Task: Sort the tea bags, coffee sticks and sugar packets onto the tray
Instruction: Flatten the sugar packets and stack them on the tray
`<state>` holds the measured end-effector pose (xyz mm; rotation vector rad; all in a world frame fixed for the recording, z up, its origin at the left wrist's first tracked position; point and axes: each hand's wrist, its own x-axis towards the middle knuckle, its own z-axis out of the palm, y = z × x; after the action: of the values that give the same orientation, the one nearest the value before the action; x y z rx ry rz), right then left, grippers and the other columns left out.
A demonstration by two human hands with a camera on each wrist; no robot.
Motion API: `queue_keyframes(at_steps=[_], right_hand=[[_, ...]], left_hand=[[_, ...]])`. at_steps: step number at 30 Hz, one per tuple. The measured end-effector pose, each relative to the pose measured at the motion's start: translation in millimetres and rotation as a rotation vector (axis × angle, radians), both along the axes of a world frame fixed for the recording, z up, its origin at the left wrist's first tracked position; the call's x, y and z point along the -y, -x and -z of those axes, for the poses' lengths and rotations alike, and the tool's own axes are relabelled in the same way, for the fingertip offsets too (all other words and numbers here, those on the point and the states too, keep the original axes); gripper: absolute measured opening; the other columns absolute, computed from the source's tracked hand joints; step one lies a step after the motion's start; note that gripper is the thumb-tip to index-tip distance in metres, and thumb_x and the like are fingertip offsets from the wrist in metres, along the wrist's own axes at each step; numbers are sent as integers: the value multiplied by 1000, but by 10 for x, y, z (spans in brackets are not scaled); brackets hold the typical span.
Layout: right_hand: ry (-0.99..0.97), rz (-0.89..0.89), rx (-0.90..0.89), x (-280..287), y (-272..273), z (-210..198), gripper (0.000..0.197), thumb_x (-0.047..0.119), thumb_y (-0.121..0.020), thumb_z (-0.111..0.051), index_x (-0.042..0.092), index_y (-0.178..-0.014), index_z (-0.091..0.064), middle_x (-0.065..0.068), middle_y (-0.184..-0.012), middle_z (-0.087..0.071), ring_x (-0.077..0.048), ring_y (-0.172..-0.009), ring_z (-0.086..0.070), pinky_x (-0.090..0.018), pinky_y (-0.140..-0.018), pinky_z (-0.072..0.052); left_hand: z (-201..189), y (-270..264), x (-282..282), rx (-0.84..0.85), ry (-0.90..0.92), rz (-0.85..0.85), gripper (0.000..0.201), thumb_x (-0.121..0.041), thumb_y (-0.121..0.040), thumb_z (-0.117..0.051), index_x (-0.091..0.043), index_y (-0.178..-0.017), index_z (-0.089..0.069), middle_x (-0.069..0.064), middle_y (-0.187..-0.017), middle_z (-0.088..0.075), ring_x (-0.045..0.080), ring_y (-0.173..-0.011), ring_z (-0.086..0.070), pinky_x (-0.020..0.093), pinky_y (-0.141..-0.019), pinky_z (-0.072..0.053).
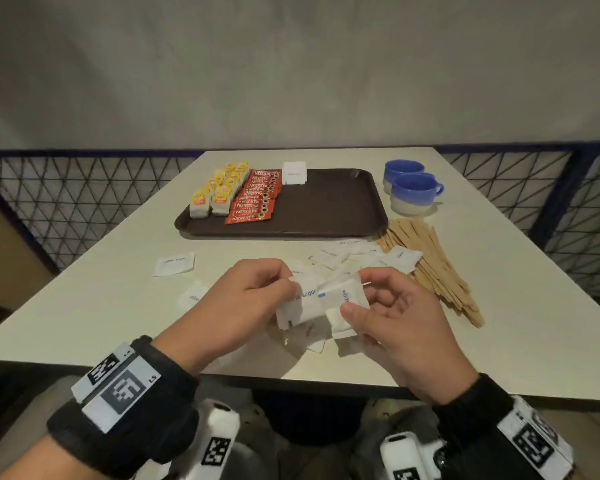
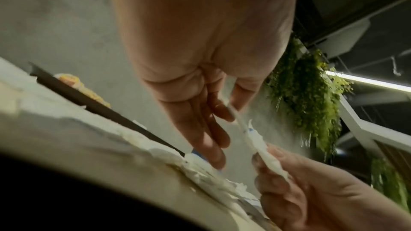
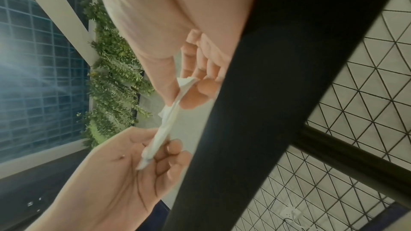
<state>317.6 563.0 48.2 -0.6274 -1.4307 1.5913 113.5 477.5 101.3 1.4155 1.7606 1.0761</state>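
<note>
Both hands' fingers [image 1: 284, 284] pinch sugar pkts [image 1: 321, 301]

Both hands were up in front of the person, close together. The left hand [image 1: 246, 299] had its thumb and fingers bent in a pinching grip. The right hand [image 1: 395, 317] did the same, its thumb [image 1: 355, 315] pressed down on top. Black bands wrapped both wrists.

Head view high over the table [image 1: 84, 306]; wrist views close, upward, sharing both hands [image 2: 200, 59].
</note>
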Motion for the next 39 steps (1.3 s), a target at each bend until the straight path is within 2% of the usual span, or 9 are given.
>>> queue_keyframes(at_steps=[3, 5, 10, 16, 20, 24, 28, 32, 39], right_hand=[[-51, 12, 14, -12, 6, 17, 26, -1, -80, -79, 19, -95, -75, -15, -92, -74, -29, -82, -72, -43, -69, -63], [-49, -5, -5, -9, 12, 20, 23, 6, -78, -80, 20, -95, -77, -14, -93, -74, -31, -81, -71, -46, -66, -61], [-91, -43, 36, -12, 21, 41, 25, 0, -83, -77, 9, -106, -76, -17, -97, -75, -33, -84, -71, -46, -73, -61], [-219, -70, 209, -5, 15, 28, 30, 6, -83, -82, 20, -109, -78, -9, -101, -73, -41, -87, -66, -55, -78, -59], [-300, -42, 263, 36, 32, 34, 35, 19, -79, -85, 30, -111, -78, 1, -99, -65, -17, -77, -61, -30, -68, -55], [-242, -5, 295, 81, 33, 3, 38, 40, -73, -84, 36, -109, -75, 6, -99, -67, -18, -75, -61, -33, -70, -58], [-174, -49, 282, 89, 37, -23, 35, 16, -80, -84, 30, -110, -74, 8, -92, -69, -10, -63, -57, -27, -61, -55], [-3, -68, 134, 48, 43, -23, 34, -1, -83, -76, 10, -115, -69, -7, -76, -62, -20, -53, -59, -30, -45, -49], [-6, -45, 152, 61, 52, -42, 30, 8, -82, -77, 11, -111, -70, -14, -71, -58, -23, -50, -58, -30, -42, -43]], left_hand=[[99, -91, 48, 44, 10, 35, 23, -33, -90, -73, -16, -77, -66, 3, -77, -72, 17, -70, -65, 42, -67, -50], [159, -133, 68, 132, 1, 23, 21, -24, -94, -74, -10, -82, -65, 4, -76, -73, 19, -66, -66, 35, -65, -52], [276, -278, 153, 418, -74, -102, 18, -25, -85, -78, -8, -82, -75, 14, -74, -71, 29, -53, -64, 59, -71, -63], [356, -327, 208, 481, -116, -115, 17, -27, -82, -78, -12, -90, -81, 16, -87, -78, 37, -72, -76, 49, -77, -62], [369, -325, 202, 411, -99, -81, 9, -17, -92, -74, -16, -93, -83, 14, -86, -79, 34, -75, -77, 40, -73, -63], [412, -265, 191, 490, -132, -138, 10, -12, -93, -72, -11, -98, -81, 17, -81, -76, 28, -62, -69, 52, -75, -60], [412, -263, 225, 511, -152, -130, 15, -7, -93, -71, -10, -105, -80, 16, -89, -78, 26, -63, -69, 56, -75, -62], [416, -268, 232, 538, -171, -106, 20, -4, -93, -68, -6, -111, -77, 18, -98, -79, 28, -68, -71, 54, -75, -64], [439, -277, 232, 522, -189, -123, 30, -4, -93, -68, -13, -121, -73, 15, -98, -80, 27, -73, -75, 52, -78, -63]])
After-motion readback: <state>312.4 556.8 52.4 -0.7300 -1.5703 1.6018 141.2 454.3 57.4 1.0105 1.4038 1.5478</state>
